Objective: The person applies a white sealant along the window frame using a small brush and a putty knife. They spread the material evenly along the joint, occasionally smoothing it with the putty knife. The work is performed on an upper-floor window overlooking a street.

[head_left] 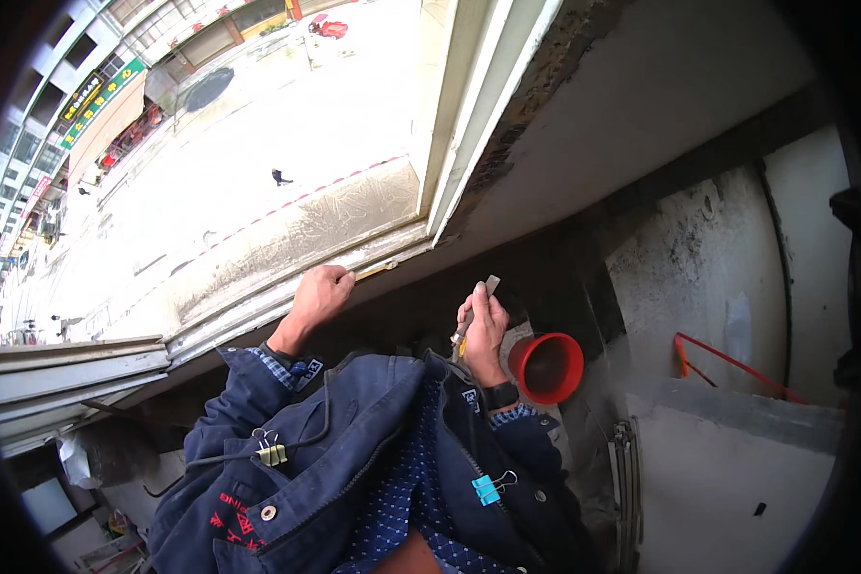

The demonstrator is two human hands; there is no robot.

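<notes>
Watching remotely. My left hand (323, 293) is a curled fist against the window's lower frame (220, 326), just beside a thin yellowish strip (377, 270); I can't tell whether the fingers grip it. My right hand (485, 320) is wrapped around a flat-bladed tool (492, 284), thumb along it, blade up and clear of the frame. Red bucket (577, 368) near the right wrist; contents too dim to read.

Progress, my judgement: partway at best. Window frame is in place, but its lower run looks streaked and uneven, and the wall edge (518, 113) alongside the upright is ragged and bare. No stretch reads to me as finished; that ragged edge seems among what's left.
</notes>
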